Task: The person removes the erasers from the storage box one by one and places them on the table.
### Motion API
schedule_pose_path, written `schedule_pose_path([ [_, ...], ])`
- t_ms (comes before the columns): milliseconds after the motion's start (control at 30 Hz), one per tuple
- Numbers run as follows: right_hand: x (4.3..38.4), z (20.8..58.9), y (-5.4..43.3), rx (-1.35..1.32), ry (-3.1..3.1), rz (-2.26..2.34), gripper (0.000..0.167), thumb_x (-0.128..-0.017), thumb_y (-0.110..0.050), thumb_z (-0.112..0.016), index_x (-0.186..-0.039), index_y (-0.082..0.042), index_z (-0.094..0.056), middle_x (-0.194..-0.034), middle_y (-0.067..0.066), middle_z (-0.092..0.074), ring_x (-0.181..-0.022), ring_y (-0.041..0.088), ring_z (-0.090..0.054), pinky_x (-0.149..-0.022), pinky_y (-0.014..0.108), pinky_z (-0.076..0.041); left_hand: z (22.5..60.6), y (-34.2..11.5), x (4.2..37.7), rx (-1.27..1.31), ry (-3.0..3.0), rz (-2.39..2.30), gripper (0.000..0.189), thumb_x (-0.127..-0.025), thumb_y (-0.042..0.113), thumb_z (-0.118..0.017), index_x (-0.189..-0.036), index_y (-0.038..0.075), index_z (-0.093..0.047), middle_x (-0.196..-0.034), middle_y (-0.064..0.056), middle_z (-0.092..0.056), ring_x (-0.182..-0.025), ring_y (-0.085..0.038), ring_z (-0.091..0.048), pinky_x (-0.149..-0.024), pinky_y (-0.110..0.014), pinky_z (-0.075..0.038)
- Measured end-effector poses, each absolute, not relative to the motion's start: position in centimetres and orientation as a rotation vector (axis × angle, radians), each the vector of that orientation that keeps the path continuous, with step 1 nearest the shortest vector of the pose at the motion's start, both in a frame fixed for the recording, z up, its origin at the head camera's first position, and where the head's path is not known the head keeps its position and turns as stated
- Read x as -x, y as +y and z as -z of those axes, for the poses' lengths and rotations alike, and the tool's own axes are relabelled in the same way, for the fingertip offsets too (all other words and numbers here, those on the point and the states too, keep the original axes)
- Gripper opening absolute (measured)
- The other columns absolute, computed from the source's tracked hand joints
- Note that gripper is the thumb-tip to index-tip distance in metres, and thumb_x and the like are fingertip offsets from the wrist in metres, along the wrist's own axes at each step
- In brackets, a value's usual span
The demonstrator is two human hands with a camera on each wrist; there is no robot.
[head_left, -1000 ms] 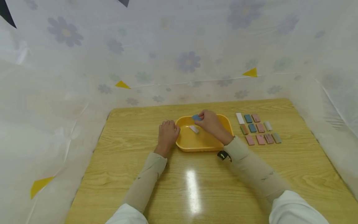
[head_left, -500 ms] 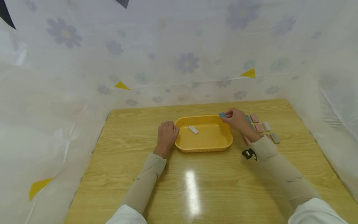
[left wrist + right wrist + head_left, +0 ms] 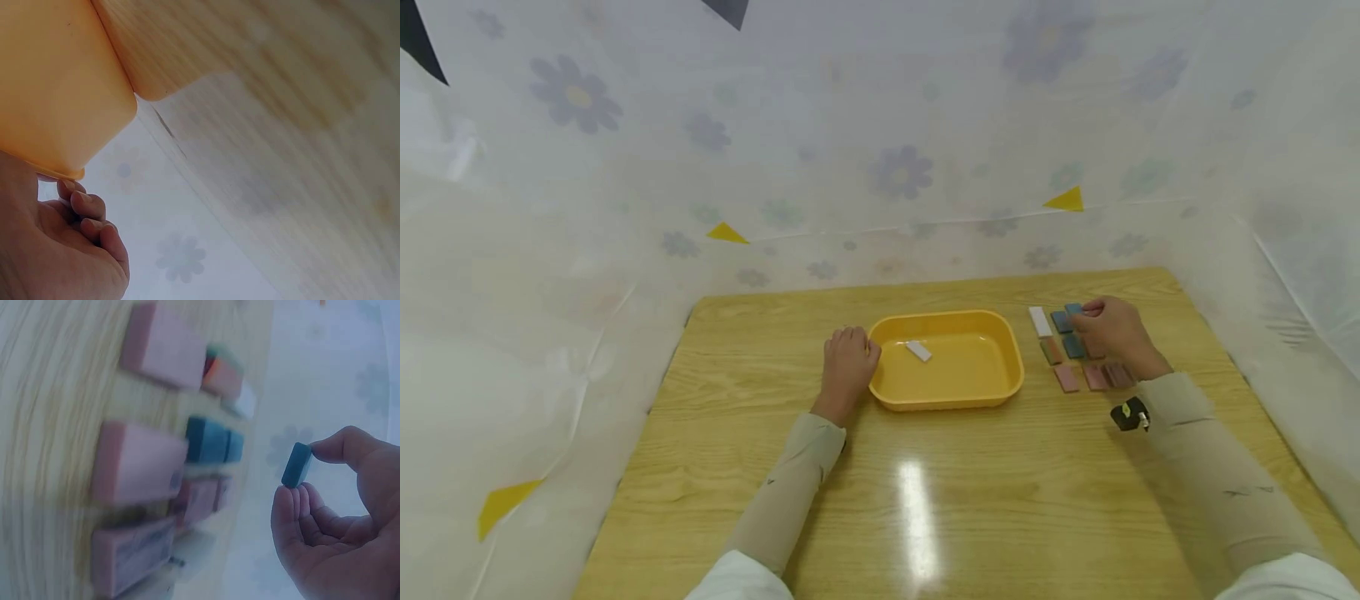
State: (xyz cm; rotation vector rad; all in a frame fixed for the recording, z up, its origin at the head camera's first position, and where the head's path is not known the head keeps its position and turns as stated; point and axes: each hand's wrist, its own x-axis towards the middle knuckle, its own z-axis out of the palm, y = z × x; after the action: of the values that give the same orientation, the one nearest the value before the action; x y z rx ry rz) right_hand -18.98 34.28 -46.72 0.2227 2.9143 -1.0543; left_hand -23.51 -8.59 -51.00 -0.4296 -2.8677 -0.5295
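Observation:
My right hand (image 3: 1117, 329) pinches a blue eraser (image 3: 296, 465) between thumb and fingertips, held above the group of erasers at the table's right. My left hand (image 3: 847, 367) grips the left rim of a yellow plastic tray (image 3: 947, 401), its fingers curled at the edge in the left wrist view. Inside the tray lies one white eraser (image 3: 918, 350). Below and beside the right hand, rows of erasers lie flat: a white one (image 3: 1040, 321), a green and orange one (image 3: 1051, 350), blue ones (image 3: 1073, 347) and pink ones (image 3: 1066, 378). The hand covers part of the rows.
The wood-grain table (image 3: 760, 358) is bounded at the back and sides by a pale flowered sheet (image 3: 820, 150). Yellow triangles (image 3: 1064, 200) are stuck on the sheet. A small black device (image 3: 1129, 414) is at the right wrist.
My right hand has moved right with the blue eraser, from over the tray to over the rows of erasers. The left hand stays on the tray's rim.

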Motion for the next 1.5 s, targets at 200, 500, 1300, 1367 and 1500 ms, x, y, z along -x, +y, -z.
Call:
schedule_pose_path([
  [200,19.2,47.8,37.0,-0.27,2.966,0.996,0.061,-0.09,-0.041,-0.054,-0.119,0.012,-0.051,-0.113,0.034,-0.053,-0.098,0.046,-0.052,-0.076,0.054,-0.043,51.0,-8.6,23.6,0.428,-2.857,0.548,0.023,-0.09,0.025,-0.045,-0.07,0.012,-0.043,-0.068,-0.002,-0.041,-0.067,-0.02,-0.037,-0.064,-0.033,-0.028],
  [500,19.8,48.5,38.9,-0.258,3.046,0.939,0.047,-0.091,-0.03,-0.054,-0.105,0.016,-0.058,-0.097,0.034,-0.058,-0.071,0.037,-0.057,-0.063,0.049,-0.046,51.0,-8.6,23.4,0.417,-2.856,0.543,0.022,-0.09,0.025,-0.044,-0.072,0.012,-0.044,-0.071,-0.001,-0.043,-0.07,-0.02,-0.039,-0.065,-0.034,-0.03],
  [1300,20.8,50.7,39.1,-0.244,2.995,1.009,0.045,-0.091,-0.016,-0.054,-0.054,-0.015,-0.029,-0.046,-0.006,-0.019,-0.04,0.01,-0.017,-0.041,0.029,-0.022,50.6,-8.9,22.9,0.417,-2.874,0.541,0.021,-0.09,0.025,-0.044,-0.073,0.012,-0.044,-0.07,-0.002,-0.042,-0.069,-0.02,-0.039,-0.064,-0.033,-0.03],
  [1367,20.8,50.9,39.1,-0.229,2.998,1.009,0.045,-0.091,-0.015,-0.054,-0.055,-0.016,-0.028,-0.046,-0.006,-0.019,-0.041,0.01,-0.017,-0.041,0.029,-0.021,50.6,-8.8,22.9,0.416,-2.874,0.545,0.021,-0.09,0.025,-0.045,-0.073,0.012,-0.044,-0.07,-0.002,-0.042,-0.069,-0.02,-0.039,-0.064,-0.033,-0.03],
  [1500,20.7,50.8,39.0,-0.227,3.012,0.986,0.037,-0.091,-0.015,-0.055,-0.058,-0.005,-0.042,-0.046,0.0,-0.03,-0.042,0.011,-0.023,-0.043,0.031,-0.027,50.6,-8.8,22.9,0.414,-2.872,0.541,0.022,-0.09,0.025,-0.045,-0.073,0.012,-0.044,-0.069,-0.002,-0.042,-0.068,-0.02,-0.039,-0.065,-0.034,-0.03],
])
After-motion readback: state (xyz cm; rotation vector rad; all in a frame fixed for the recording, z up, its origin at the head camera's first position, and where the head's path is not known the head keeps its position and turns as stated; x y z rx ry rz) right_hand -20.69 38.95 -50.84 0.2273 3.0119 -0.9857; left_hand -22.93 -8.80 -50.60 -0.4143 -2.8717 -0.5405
